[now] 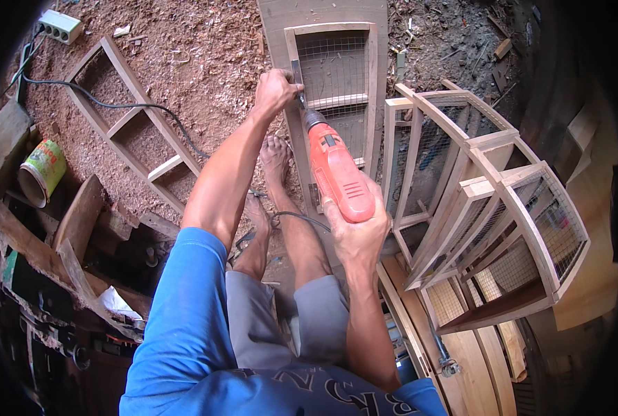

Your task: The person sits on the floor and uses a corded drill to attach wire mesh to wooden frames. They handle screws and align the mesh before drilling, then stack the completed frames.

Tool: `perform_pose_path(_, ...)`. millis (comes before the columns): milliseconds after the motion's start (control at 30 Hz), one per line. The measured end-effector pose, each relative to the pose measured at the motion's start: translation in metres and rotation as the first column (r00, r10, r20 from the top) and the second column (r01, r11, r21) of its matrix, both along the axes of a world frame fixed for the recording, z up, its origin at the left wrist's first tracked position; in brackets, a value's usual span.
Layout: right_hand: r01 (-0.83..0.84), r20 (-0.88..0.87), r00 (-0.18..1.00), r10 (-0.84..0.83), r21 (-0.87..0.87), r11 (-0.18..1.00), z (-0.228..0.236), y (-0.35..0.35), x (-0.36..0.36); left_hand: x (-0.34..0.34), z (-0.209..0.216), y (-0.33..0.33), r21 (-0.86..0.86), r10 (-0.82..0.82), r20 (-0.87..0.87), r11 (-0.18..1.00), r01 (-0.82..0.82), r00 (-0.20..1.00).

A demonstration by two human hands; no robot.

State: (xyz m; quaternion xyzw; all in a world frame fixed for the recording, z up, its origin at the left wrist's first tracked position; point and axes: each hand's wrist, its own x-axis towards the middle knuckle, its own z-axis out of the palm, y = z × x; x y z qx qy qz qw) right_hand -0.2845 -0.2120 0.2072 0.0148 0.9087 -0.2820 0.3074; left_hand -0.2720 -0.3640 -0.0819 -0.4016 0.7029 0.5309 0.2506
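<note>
My right hand (357, 234) is wrapped round the rear of a red power drill (338, 172), which points away from me. Its dark chuck (314, 118) reaches the left side rail of a wooden frame (372, 76) backed with wire mesh. Beside the chuck, my left hand (277, 91) is closed with its fingertips at the rail, pinching a narrow dark metal strip (296, 71). The drill's tip is hidden by the fingers and the strip. The mesh frame lies on a wide board (274, 15).
A bare wooden frame (123, 123) rests on the shavings at left, with a black cable (108, 104) across it. Several curved mesh frames (485, 149) stand at right. My bare feet (275, 159) are beside the board. A paint can (43, 170) lies at far left.
</note>
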Motion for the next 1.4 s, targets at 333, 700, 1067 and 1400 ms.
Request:
perform_pose_path(333, -0.193, 0.003, 0.981, 0.195, 0.15, 0.97, 0.009, -0.012, -0.012, -0.004, 0.005, 0.0, -0.009, 0.026, 0.017, 1.0, -0.026, 1.0)
perform_pose_path(700, -0.226, 0.036, 0.974, 0.223, 0.183, 0.957, 0.008, -0.013, -0.018, -0.001, 0.0, 0.003, -0.049, 0.053, -0.026, 0.997, -0.054, 0.998)
perform_pose_path(1067, -0.319, 0.052, 0.947, 0.316, 0.224, 0.921, 0.008, -0.015, -0.019, 0.001, 0.004, 0.0, 0.072, 0.051, 0.048, 0.996, -0.054, 0.998)
perform_pose_path(1400, -0.333, 0.059, 0.942, 0.329, 0.253, 0.908, 0.007, -0.006, -0.015, 0.001, 0.003, 0.007, -0.122, 0.027, -0.045, 0.992, -0.032, 0.999)
